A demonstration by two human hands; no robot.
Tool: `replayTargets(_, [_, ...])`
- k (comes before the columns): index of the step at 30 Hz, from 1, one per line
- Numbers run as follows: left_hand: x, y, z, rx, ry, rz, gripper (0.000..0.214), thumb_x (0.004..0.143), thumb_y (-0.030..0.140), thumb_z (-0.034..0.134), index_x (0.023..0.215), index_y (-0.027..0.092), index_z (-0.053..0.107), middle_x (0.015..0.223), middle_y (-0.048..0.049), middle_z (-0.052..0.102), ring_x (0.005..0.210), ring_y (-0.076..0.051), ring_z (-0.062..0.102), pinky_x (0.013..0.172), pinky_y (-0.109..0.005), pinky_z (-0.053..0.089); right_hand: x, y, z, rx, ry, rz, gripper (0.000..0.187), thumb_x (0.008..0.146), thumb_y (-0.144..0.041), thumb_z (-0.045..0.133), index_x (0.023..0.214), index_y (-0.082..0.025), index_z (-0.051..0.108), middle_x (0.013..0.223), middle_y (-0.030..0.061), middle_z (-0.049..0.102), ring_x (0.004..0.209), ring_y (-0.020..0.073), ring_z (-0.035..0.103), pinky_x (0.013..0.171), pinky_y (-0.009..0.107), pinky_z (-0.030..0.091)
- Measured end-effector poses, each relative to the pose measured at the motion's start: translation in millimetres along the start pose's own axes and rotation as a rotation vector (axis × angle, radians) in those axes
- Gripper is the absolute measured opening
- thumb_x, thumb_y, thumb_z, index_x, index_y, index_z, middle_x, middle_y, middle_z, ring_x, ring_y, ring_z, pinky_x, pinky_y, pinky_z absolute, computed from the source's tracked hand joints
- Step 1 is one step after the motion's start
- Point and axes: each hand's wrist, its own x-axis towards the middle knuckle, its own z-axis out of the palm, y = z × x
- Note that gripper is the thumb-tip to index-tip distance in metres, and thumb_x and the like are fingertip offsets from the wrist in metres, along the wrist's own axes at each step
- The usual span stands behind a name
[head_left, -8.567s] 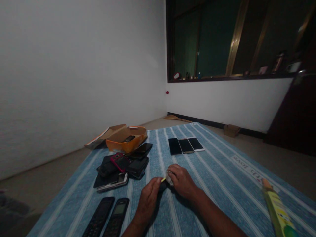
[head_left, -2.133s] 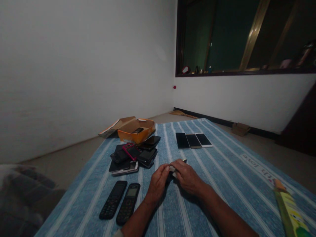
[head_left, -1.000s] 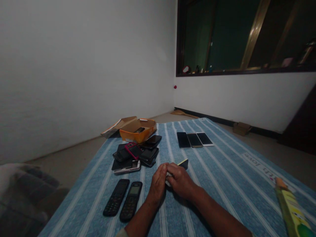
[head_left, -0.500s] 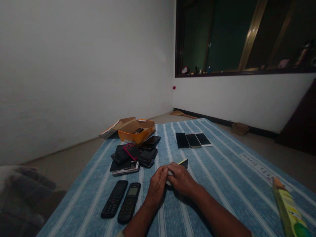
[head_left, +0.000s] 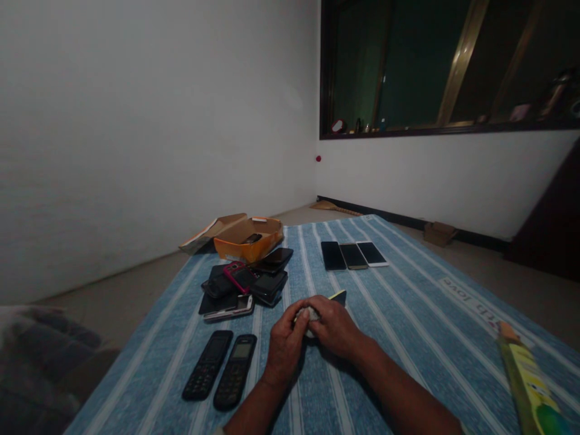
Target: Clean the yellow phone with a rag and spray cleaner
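Head view: a blue striped mat (head_left: 408,314) is spread under everything. Just to the left of the left hand (head_left: 283,341), two black keypad phones (head_left: 220,373) are laid side by side, apart from its fingers. Beyond the hands and to their left, a heap of phones (head_left: 244,284) is piled, and behind it an open orange box (head_left: 247,238) is set with a dark handset inside. Straight beyond the hands, well apart from them, three smartphones (head_left: 353,255) are lined up edge to edge. Far to the right of the right hand (head_left: 335,329), a yellow-green bat (head_left: 521,374) is laid on the mat. The view of the hands is blocked by nothing.

The two hands are held together low over the mat, fingertips meeting. Both are curled closed on a small dark device (head_left: 339,296), whose yellow-edged corner is seen jutting out beyond the right hand's fingers. A pale wad (head_left: 312,313) is pinched where the fingertips meet; which hand grips it cannot be told.
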Motion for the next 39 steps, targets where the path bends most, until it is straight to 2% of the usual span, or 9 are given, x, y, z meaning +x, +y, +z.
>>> replayTargets(4, [0,2,0.6,-0.003,0.029,0.002,0.032,0.08,0.037,0.066,0.104,0.019,0.076,0.107,-0.008,0.079,0.103,-0.028,0.071,0.097,-0.04,0.052,-1,1,0,0.014,0.001,-0.031,0.031,0.082,-0.008,0.051,0.11,-0.02,0.058,0.106,0.007,0.067,0.099,0.0213,0.061,0.087,0.032,0.045])
replayTargets(9, [-1,4,1.4,-0.004,0.053,-0.017,0.031,0.078,0.035,0.067,0.103,0.019,0.077,0.105,-0.0078,0.079,0.097,-0.027,0.072,0.092,-0.04,0.054,-3,1,-1,-0.06,-0.023,0.07,0.026,0.082,-0.013,0.053,0.107,-0.02,0.051,0.093,0.0048,0.066,0.085,0.0212,0.063,0.073,0.029,0.043])
replayTargets(19, [6,3,-3.5,0.098,0.053,0.014,0.018,0.075,0.034,0.067,0.077,0.02,0.078,0.073,-0.0025,0.077,0.073,-0.023,0.07,0.07,-0.032,0.054,-4,-2,-2,-0.054,-0.005,0.097,0.022,0.082,-0.015,0.054,0.101,-0.022,0.048,0.079,-0.0009,0.063,0.07,0.0174,0.059,0.063,0.025,0.034])
replayTargets(30, [11,12,-7.8,0.175,0.094,0.034,0.02,0.07,0.037,0.071,0.059,0.02,0.069,0.056,0.0021,0.066,0.056,-0.017,0.061,0.058,-0.028,0.049,-4,-2,-2,-0.039,0.008,0.089,0.022,0.082,-0.017,0.056,0.102,-0.022,0.049,0.08,-0.0002,0.064,0.071,0.0181,0.06,0.064,0.025,0.036])
replayTargets(34, [10,7,-7.8,0.239,0.095,0.119,0.016,0.075,0.036,0.068,0.069,0.021,0.072,0.065,0.0005,0.069,0.065,-0.019,0.065,0.065,-0.03,0.051,-4,-1,-1,-0.037,0.009,0.087,0.019,0.083,-0.017,0.055,0.101,-0.022,0.05,0.08,0.0,0.064,0.071,0.018,0.06,0.064,0.025,0.036])
replayTargets(39, [8,0,-6.4,0.197,0.088,0.161,0.025,0.077,0.033,0.067,0.097,0.021,0.076,0.098,-0.0069,0.078,0.087,-0.026,0.072,0.083,-0.038,0.056,-4,1,0,-0.034,0.01,0.075,0.02,0.082,-0.015,0.055,0.1,-0.022,0.051,0.089,0.0019,0.066,0.079,0.0191,0.062,0.069,0.026,0.039])
